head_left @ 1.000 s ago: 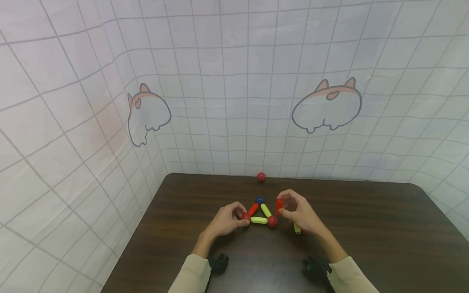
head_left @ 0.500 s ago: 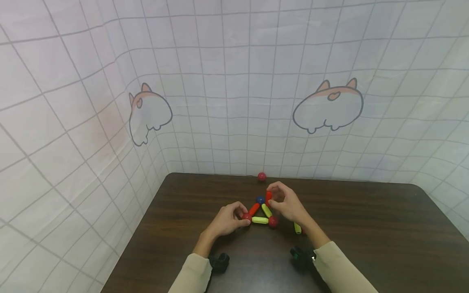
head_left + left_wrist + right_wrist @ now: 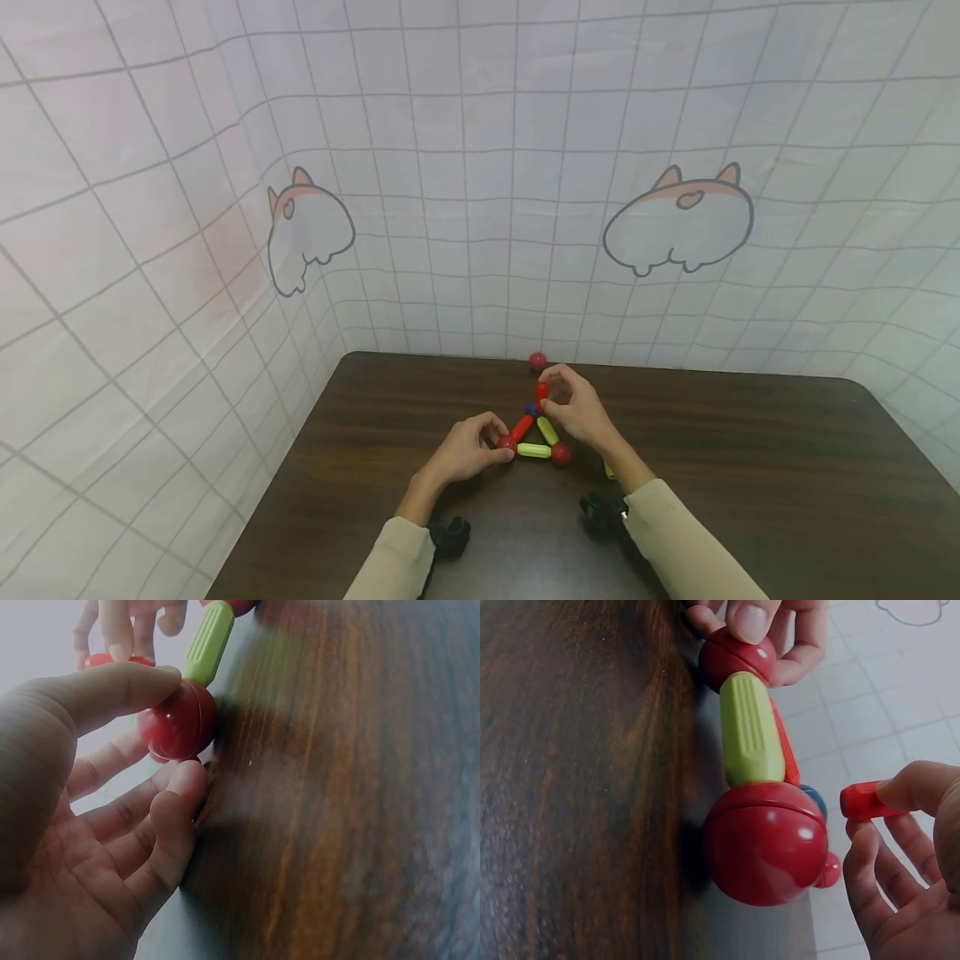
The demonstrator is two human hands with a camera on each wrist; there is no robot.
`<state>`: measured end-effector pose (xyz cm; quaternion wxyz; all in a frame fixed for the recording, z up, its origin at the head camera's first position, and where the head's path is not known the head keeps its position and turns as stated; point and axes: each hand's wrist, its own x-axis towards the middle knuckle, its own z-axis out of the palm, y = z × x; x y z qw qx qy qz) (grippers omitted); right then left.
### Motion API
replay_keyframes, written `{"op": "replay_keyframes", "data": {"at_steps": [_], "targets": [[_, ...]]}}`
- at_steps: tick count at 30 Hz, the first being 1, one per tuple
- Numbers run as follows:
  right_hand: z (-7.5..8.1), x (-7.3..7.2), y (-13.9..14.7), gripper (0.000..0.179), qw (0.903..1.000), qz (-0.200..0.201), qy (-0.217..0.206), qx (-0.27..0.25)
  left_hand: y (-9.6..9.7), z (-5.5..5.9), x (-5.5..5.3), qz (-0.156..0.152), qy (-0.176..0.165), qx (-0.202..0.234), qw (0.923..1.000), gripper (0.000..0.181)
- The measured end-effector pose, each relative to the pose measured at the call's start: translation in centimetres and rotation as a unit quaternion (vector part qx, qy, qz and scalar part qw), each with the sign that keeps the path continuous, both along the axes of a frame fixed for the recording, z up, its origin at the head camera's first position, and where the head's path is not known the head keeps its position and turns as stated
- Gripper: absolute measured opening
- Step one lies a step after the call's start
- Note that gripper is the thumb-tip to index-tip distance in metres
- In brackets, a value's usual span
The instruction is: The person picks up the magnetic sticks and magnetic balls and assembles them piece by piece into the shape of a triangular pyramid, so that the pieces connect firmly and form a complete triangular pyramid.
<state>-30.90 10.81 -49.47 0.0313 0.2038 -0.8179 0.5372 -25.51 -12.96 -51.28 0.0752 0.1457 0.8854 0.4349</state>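
Observation:
A triangle of rods and balls lies flat on the table. Its corners are a red ball at left, another red ball at right and a blue ball at the far end. A yellow-green rod forms the near side, a second yellow-green rod the right side, and a red rod the left. My left hand grips the left red ball between thumb and fingers. My right hand pinches a loose red rod upright at the blue ball; whether they touch I cannot tell.
A single red ball sits at the table's back edge, by the gridded cloth. One more yellow-green rod lies right of the triangle, partly behind my right forearm. The dark wooden table extends to the right.
My right hand has carried the red rod leftward and away from me, from right of the triangle to the blue ball. My left hand has kept its grip on the left red ball.

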Motion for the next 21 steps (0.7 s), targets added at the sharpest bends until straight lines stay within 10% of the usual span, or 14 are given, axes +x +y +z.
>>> {"op": "replay_keyframes", "data": {"at_steps": [21], "targets": [[-0.94, -0.15, -0.38, 0.03, 0.9992, -0.028, 0.028, -0.002, -0.04, 0.01, 0.25, -0.002, -0.008, 0.003, 1.0, 0.025]]}}
